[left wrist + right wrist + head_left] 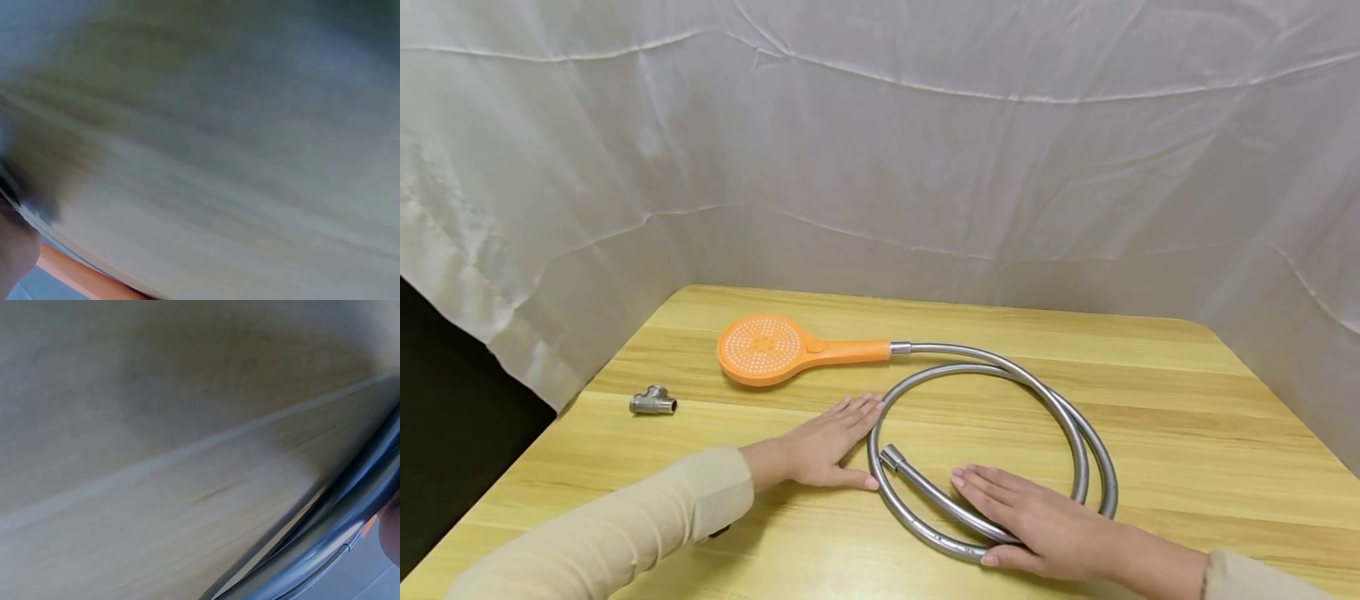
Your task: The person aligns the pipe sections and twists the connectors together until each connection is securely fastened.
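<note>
From my feed, both hands lie wide and flat, gripping nothing. The left hand (831, 442) brings its fingertips and thumb tip up to the left side of the coiled hose (1051, 392); the right hand (1048, 521) lies across its near right part, fingers together, pointing into the loop. I judge the two are spread this way to stop the springy coil from opening out. Straight fingers seem enough for that, as the hose already lies flat.

The hose's loose end (892, 457) rests inside the loop near its left side, probably tucked there to keep the coil compact. Its other end joins the orange shower head (767, 348), which lies beyond the left hand with its spray face up, its handle pointing right so the hose can run off without a sharp bend. Off to the left, well apart from all this, sits a small metal pipe joint (653, 401), perhaps put aside so it doesn't tangle with the coil.

The counter (775, 550) is yellowish wood grain with rounded far corners. Wrinkled pale cloth (925, 167) hangs behind and at both sides; at far left I see only darkness past its edge. My wrist views are too blurred to add much.
</note>
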Motion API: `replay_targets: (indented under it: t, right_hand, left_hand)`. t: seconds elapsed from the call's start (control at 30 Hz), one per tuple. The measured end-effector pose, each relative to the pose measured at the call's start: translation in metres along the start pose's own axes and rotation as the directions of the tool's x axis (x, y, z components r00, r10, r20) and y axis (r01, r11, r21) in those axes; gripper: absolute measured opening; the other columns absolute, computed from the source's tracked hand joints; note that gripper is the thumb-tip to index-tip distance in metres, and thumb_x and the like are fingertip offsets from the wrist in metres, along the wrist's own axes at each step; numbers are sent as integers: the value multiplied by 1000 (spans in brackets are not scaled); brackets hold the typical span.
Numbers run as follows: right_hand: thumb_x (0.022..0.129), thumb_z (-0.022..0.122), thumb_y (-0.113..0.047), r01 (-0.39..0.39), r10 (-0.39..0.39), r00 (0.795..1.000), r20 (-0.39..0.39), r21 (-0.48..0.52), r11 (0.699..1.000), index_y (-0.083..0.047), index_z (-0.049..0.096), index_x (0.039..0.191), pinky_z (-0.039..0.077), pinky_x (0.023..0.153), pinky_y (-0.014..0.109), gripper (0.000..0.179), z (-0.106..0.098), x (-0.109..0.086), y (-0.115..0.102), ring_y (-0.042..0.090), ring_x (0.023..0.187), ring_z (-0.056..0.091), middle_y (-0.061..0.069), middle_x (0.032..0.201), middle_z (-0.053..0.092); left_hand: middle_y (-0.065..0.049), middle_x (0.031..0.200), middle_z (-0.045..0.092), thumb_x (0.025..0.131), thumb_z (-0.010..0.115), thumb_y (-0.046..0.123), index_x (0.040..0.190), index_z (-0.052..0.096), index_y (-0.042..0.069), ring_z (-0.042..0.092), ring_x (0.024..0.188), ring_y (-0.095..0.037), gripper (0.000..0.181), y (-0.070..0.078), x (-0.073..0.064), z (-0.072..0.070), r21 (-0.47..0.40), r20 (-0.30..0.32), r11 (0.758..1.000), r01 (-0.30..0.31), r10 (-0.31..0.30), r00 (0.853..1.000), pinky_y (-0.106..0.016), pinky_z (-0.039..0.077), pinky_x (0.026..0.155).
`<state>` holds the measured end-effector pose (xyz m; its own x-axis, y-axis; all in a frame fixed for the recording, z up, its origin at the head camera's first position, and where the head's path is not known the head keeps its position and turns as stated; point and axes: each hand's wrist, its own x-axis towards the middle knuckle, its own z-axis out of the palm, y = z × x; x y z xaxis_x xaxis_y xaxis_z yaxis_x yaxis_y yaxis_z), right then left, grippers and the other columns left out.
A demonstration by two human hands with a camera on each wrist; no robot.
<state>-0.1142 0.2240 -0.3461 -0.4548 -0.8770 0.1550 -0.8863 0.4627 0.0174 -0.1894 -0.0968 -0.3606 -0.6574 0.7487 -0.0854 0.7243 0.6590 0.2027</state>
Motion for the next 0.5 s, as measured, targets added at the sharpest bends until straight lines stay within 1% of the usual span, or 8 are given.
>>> replay_targets:
  t: [0.13, 0.27, 0.4, 0.5]
  right_hand:
    - [92, 50, -45, -13, 13, 1000, -6, -3, 1000, -7, 29, 145, 48, 95, 37, 69, 1, 0, 3, 25, 130, 42, 9, 147, 39]
    - [91, 52, -45, -1, 1, 999, -37, -14, 1000, -7, 31, 144, 45, 100, 32, 69, 3, 0, 7, 25, 129, 44, 10, 145, 41]
    - [90, 53, -45, -1, 0, 999, -51, -24, 1000, -7, 31, 144, 41, 103, 27, 70, 4, 1, 10, 25, 129, 44, 9, 145, 42]
    - [90, 53, -45, 2, -4, 998, -57, -30, 1000, -7, 32, 144, 44, 100, 31, 70, 5, 1, 12, 25, 128, 45, 10, 144, 43]
  left_hand:
    - [-16, 155, 4, 85, 46, 65, 147, 6, 0, 5, 144, -28, 98, -2, 3, 0, 7, -10, 1000, -3, 3, 1000, -40, 8, 118]
    - [-17, 155, 6, 86, 46, 64, 147, 7, 0, 6, 144, -29, 97, -4, 6, 0, 10, -10, 1000, -6, 7, 1000, -41, 8, 118]
    - [-16, 155, 6, 86, 46, 65, 148, 8, 1, 7, 144, -29, 97, -7, 9, 0, 19, -6, 1000, -2, 2, 1000, -41, 9, 118]
    - [-16, 155, 7, 85, 46, 65, 148, 8, 1, 7, 144, -29, 97, -8, 9, -2, 18, -1, 1000, 2, -2, 1000, -41, 9, 118]
